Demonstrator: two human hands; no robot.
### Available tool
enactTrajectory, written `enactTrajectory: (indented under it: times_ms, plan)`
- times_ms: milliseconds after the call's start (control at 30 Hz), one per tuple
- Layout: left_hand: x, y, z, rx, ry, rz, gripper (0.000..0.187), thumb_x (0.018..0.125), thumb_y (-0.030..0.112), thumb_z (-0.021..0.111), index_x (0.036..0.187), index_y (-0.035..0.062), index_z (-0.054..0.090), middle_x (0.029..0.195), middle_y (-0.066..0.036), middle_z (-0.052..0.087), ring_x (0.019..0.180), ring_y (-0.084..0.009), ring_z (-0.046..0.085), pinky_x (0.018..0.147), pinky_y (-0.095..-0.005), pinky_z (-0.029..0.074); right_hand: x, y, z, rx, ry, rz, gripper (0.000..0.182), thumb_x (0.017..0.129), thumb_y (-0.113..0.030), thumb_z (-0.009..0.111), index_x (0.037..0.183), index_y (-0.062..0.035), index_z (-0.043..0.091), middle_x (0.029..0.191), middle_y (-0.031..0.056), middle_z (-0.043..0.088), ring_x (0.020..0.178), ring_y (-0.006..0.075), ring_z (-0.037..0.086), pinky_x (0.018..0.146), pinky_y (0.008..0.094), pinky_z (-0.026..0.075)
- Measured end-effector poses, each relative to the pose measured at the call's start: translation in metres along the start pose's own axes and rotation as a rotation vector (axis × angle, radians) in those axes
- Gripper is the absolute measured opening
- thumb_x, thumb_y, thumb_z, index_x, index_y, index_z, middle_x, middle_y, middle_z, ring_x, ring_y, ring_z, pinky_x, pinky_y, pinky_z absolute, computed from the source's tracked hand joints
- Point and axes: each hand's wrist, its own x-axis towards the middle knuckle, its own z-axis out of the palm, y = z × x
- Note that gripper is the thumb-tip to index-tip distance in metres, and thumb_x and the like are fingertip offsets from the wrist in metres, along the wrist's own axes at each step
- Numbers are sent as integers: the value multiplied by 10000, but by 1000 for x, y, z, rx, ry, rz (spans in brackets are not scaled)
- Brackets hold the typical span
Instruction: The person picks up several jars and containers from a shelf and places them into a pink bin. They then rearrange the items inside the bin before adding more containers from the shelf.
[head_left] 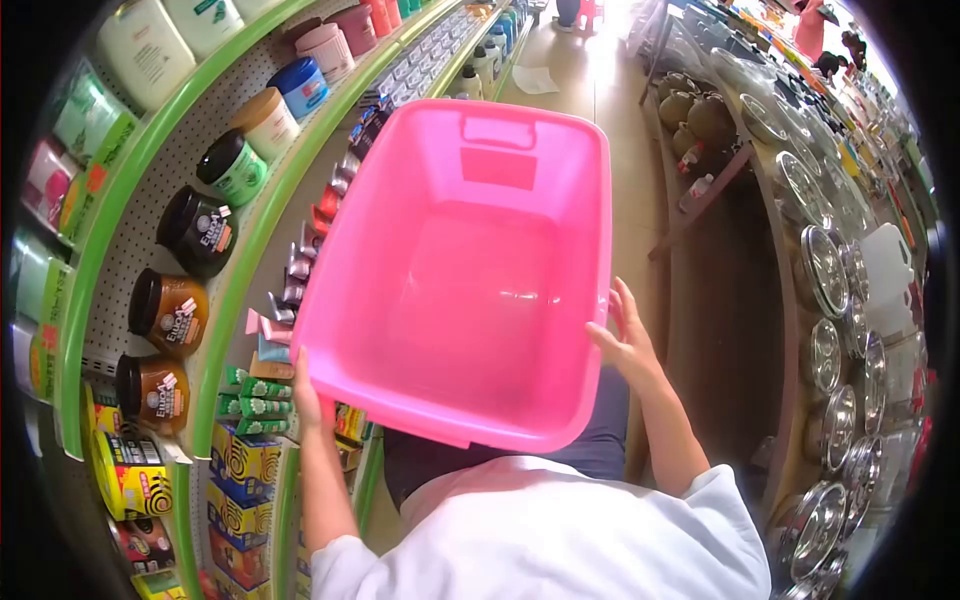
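A large pink plastic tub [470,270] is held up in front of my body, tilted so that its bare inside faces me. It has rounded corners and a handle [497,132] at its far end. My left hand [307,392] grips the tub's near left side, its fingers mostly hidden behind the wall. At the right rim is my right hand [630,335], with the thumb over the edge and the fingers slightly apart against the outside.
On the left, green-edged shelves [290,185] carry jars [197,230], tubes and yellow boxes [245,455]. Glass lids [825,270] line a table on the right, above brown round pots [710,120]. A tiled aisle [585,75] runs ahead, with a red stool [590,12] and people farther off.
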Motion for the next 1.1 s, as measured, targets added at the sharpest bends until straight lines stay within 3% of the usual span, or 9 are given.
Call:
enactTrajectory:
  times_ms: [67, 100, 167, 533, 733, 833, 933, 1033, 1100]
  plan:
    - [9, -31, 31, -110, 95, -24, 526, 1009, 349, 412, 1358, -44, 423, 1342, -120, 504, 1239, -226, 477, 1043, -356, 356, 6, -26, -12, -30, -63, -38, 869, 793, -29, 627, 1506, -54, 131, 1424, 187, 366, 1336, 241, 368, 1060, 330, 358]
    - [17, 60, -29, 59, 64, 66, 526, 1009, 349, 412, 1358, -44, 423, 1342, -120, 504, 1239, -226, 477, 1043, -356, 356, -8, -9, 76, 161, -66, -71, 869, 793, -29, 627, 1506, -54, 131, 1424, 187, 366, 1336, 241, 368, 1060, 330, 358]
    - [7, 33, -14, 30, 56, 1, 516, 1009, 351, 415, 1340, -45, 442, 1316, -121, 519, 1231, -221, 480, 1032, -352, 366, -3, -3, 51, 8, 18, -69, 832, 757, 32, 548, 1493, -34, 167, 1363, 170, 426, 1274, 220, 434, 1018, 293, 398]
    - [10, -5, 15, 53, 108, 83, 476, 1005, 333, 450, 1314, -29, 472, 1283, -98, 542, 1171, -192, 525, 998, -342, 401, 34, -2, 13, 132, 14, -162, 844, 674, 83, 471, 1471, 17, 201, 1393, 151, 387, 1331, 218, 358, 1082, 298, 307]
    - [5, -16, 8, 45, 135, 96, 538, 1010, 367, 427, 1369, -33, 403, 1344, -115, 495, 1223, -218, 488, 1029, -362, 369, 25, 3, 21, 378, 62, -127, 804, 670, 59, 502, 1444, -7, 291, 1309, 126, 480, 1213, 192, 475, 983, 289, 410]
    - [2, -14, 9, -38, 174, 78, 546, 1007, 371, 427, 1382, -24, 382, 1356, -126, 481, 1230, -229, 480, 1029, -372, 369, 20, 10, 20, 453, 12, -52, 642, 763, 17, 527, 1388, -22, 385, 1211, 97, 547, 1098, 165, 543, 922, 295, 452]
    - [-4, -10, 0, -32, 120, 54, 542, 1005, 366, 428, 1378, -24, 383, 1351, -138, 478, 1227, -236, 479, 1026, -376, 372, 17, 13, 27, 651, 121, 16, 398, 991, -268, 394, 1291, -24, 488, 1120, 98, 611, 1013, 189, 594, 899, 326, 474]
    - [2, -2, 16, 30, 86, 58, 504, 972, 332, 473, 1324, -27, 441, 1259, -132, 544, 1161, -233, 529, 983, -372, 408, 38, 79, 16, 914, 162, 91, 426, 1009, -311, 323, 1218, -3, 531, 1082, 115, 641, 1002, 219, 609, 895, 353, 487]
    - [11, -4, 17, 40, 40, 36, 516, 971, 340, 469, 1337, -21, 427, 1266, -136, 538, 1165, -236, 526, 986, -380, 411, 55, 114, 24, 727, 256, 283, 444, 1018, -317, 308, 1091, 24, 582, 1053, 137, 656, 956, 259, 626, 908, 401, 487]
